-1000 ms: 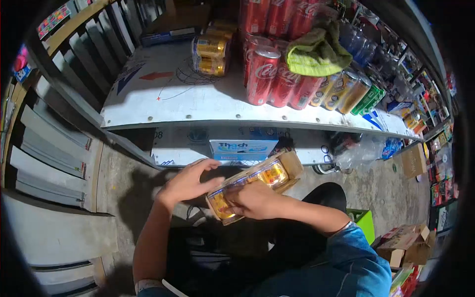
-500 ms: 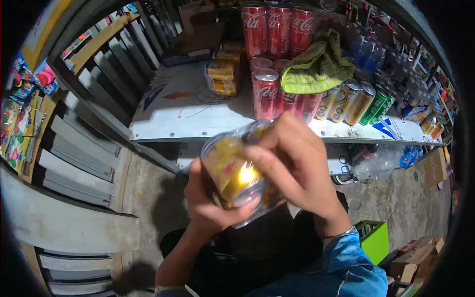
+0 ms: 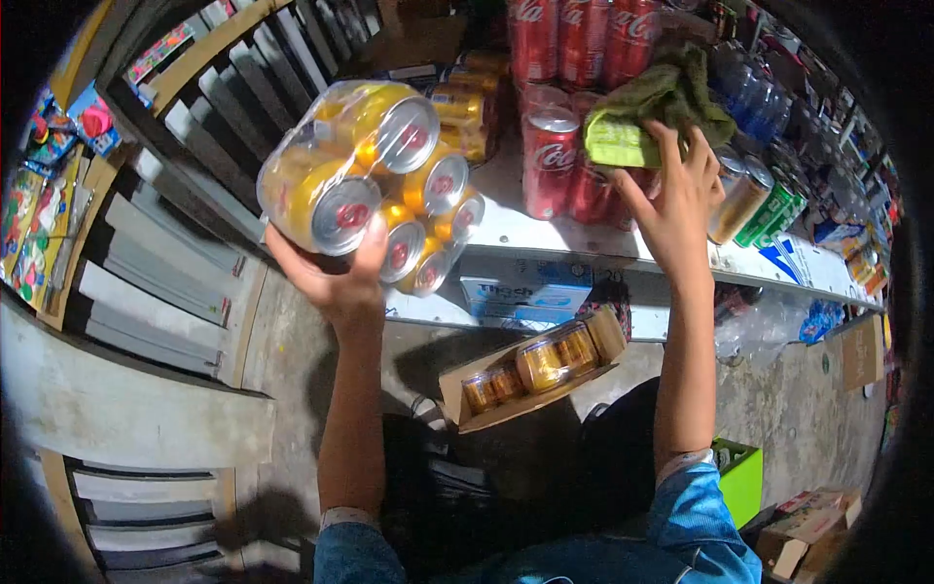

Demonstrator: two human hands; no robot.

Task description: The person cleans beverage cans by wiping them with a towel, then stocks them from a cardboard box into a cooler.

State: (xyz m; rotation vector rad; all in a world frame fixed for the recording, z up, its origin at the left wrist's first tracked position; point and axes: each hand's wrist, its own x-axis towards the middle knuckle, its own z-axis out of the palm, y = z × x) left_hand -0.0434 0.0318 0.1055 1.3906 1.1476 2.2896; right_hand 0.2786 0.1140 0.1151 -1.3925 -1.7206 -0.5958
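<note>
My left hand (image 3: 336, 277) grips a plastic-wrapped pack of gold cans (image 3: 321, 185) from below, its silver can bottoms turned toward me, held up over the left end of the white shelf (image 3: 506, 234). Over at the shelf's right part, my right hand (image 3: 676, 190) has its fingers bent on a green cloth (image 3: 623, 141). The cloth lies on the red Coca-Cola cans (image 3: 550, 161). Behind the held pack, another wrapped group of gold cans (image 3: 462, 107) rests on the shelf.
An open cardboard box (image 3: 457, 389) with gold cans stands on the floor below me. Right of the cloth are gold and green cans (image 3: 773, 214). A blue-and-white carton (image 3: 525, 292) sits under the shelf, a green crate (image 3: 741, 487) at lower right, a slatted bench (image 3: 156, 263) at left.
The pack has moved up and left in my left hand. My right hand has left it and reached up to the cloth. The box of gold cans below has come into view.
</note>
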